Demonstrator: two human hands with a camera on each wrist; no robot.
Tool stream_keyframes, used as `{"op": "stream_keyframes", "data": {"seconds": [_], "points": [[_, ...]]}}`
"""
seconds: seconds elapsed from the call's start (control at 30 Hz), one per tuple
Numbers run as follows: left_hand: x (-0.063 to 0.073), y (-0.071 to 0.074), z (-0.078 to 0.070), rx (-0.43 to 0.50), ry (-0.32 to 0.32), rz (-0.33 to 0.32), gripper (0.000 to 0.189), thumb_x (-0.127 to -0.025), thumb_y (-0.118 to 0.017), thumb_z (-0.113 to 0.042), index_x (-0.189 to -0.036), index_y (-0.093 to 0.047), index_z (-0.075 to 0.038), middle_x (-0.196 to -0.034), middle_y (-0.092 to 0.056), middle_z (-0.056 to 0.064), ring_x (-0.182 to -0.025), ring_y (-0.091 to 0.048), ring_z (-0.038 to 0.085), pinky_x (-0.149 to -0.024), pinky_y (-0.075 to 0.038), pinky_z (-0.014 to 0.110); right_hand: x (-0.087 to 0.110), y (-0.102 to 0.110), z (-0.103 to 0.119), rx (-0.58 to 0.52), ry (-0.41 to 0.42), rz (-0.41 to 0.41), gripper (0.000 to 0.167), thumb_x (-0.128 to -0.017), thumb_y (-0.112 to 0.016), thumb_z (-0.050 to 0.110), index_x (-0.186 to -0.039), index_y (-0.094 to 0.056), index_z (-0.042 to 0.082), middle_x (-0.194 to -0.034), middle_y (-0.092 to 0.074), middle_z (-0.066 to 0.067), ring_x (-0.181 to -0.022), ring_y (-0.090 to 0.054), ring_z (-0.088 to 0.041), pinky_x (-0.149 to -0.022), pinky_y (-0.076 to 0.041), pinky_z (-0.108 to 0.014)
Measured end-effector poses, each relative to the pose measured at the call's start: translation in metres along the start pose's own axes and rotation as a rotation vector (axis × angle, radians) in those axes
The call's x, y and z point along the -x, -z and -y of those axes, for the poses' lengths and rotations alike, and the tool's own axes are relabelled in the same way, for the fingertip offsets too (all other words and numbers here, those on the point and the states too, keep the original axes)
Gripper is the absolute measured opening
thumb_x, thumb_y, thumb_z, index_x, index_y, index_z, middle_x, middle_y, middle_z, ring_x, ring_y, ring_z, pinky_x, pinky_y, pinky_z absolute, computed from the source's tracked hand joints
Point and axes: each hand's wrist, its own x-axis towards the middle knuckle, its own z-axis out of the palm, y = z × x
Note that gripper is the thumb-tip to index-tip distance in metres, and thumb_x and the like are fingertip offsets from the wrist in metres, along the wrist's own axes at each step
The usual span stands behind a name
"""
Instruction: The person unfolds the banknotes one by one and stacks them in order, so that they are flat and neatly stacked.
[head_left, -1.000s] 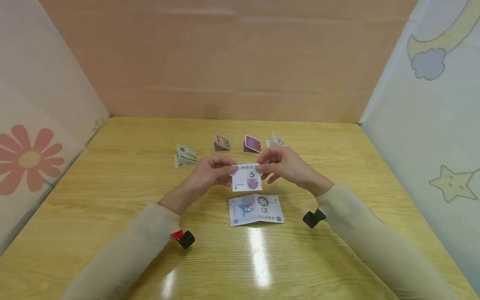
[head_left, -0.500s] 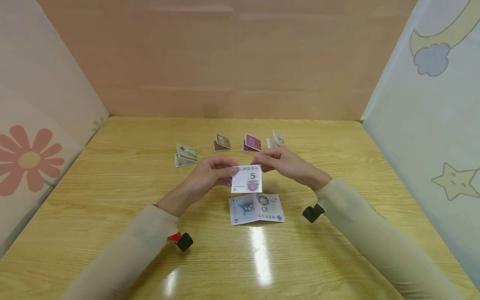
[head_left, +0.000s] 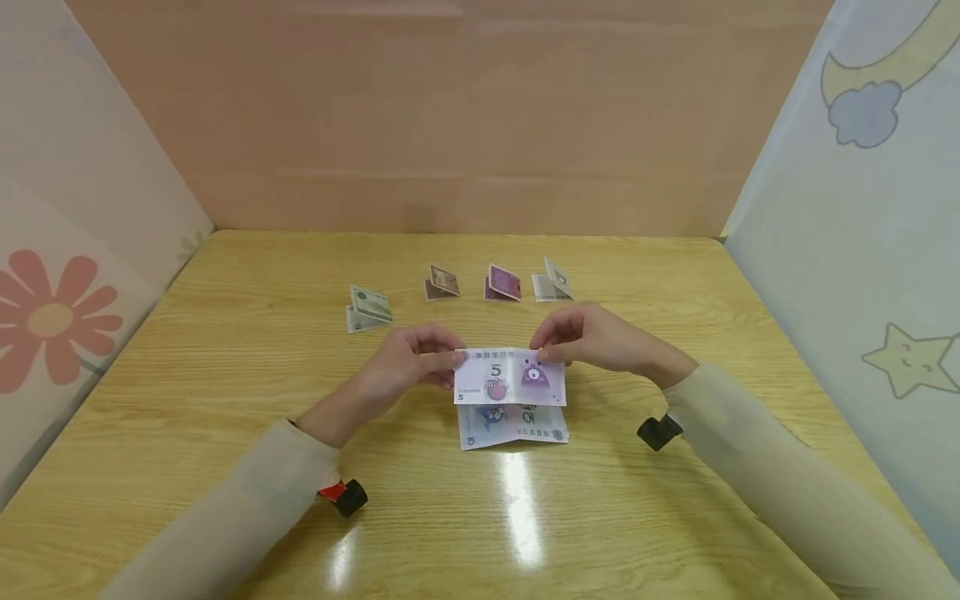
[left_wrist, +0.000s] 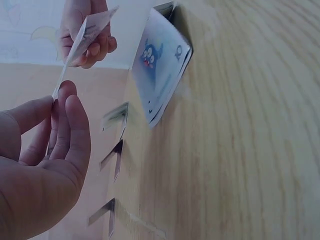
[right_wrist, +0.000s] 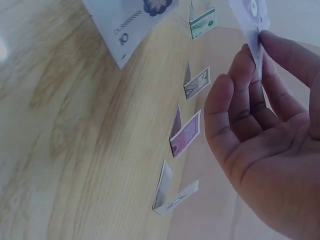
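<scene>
Between my two hands I hold an unfolded play banknote marked 5 [head_left: 510, 379], with a purple one-eyed figure on its right half and a crease down the middle. My left hand [head_left: 420, 357] pinches its upper left corner between thumb and fingers. The upper right corner is pinched by my right hand [head_left: 592, 337]. Below it on the table lies a creased play banknote marked 10 [head_left: 513, 429] with a blue figure; its upper part is hidden by the 5 note. In the left wrist view, the 10 note [left_wrist: 160, 65] shows more than one layer at its edge.
Along the back of the wooden table [head_left: 262, 358] several folded notes stand half open: a green one [head_left: 370, 308], a brown one [head_left: 442, 282], a purple one [head_left: 502, 283] and a grey-white one [head_left: 553, 282]. An orange back wall [head_left: 465, 125] and patterned side walls enclose the table.
The 5 note was folded in half and is now opened out flat. My right hand let its edge swing round and moved right, and both hands came slightly lower over the 10 note.
</scene>
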Motion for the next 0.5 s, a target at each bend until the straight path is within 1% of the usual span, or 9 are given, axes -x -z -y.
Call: {"op": "stream_keyframes", "data": {"seconds": [0.17,0.27,0.4,0.5], "points": [[0.003,-0.008,0.001,-0.075,0.049,0.002,0.014,-0.094,-0.07,-0.005,-0.108,-0.07,-0.001,-0.098,-0.068,0.015,-0.077,-0.068,0.025,-0.074,-0.059,0.038,0.007,-0.002,-0.006,0.007,-0.029,0.017,0.009,-0.094,-0.071,0.01,-0.102,-0.073,0.006,-0.096,-0.07,-0.009,-0.079,-0.057,-0.028,-0.068,-0.051,-0.033],[0.005,-0.012,0.001,-0.134,0.059,0.008,0.015,-0.094,-0.07,-0.004,-0.108,-0.07,-0.001,-0.095,-0.066,0.015,-0.077,-0.068,0.025,-0.075,-0.059,0.04,0.01,-0.004,-0.01,0.004,-0.048,0.018,0.008,-0.094,-0.072,0.011,-0.101,-0.073,0.006,-0.095,-0.069,-0.008,-0.078,-0.056,-0.028,-0.066,-0.05,-0.032],[0.005,-0.014,0.004,-0.267,0.029,0.009,0.012,-0.092,-0.072,-0.005,-0.104,-0.072,-0.005,-0.091,-0.067,0.011,-0.075,-0.067,0.025,-0.069,-0.058,0.038,0.011,-0.01,-0.015,-0.002,-0.062,0.024,0.007,-0.093,-0.072,0.011,-0.099,-0.073,0.007,-0.093,-0.069,-0.008,-0.078,-0.057,-0.025,-0.062,-0.05,-0.031],[0.004,-0.016,0.007,-0.368,-0.001,0.016,0.008,-0.091,-0.074,-0.007,-0.099,-0.073,-0.008,-0.087,-0.067,0.007,-0.072,-0.064,0.024,-0.063,-0.054,0.033,0.012,-0.015,-0.018,0.0,-0.058,0.033,0.006,-0.093,-0.073,0.011,-0.098,-0.073,0.007,-0.091,-0.069,-0.007,-0.076,-0.056,-0.021,-0.059,-0.048,-0.029]]}}
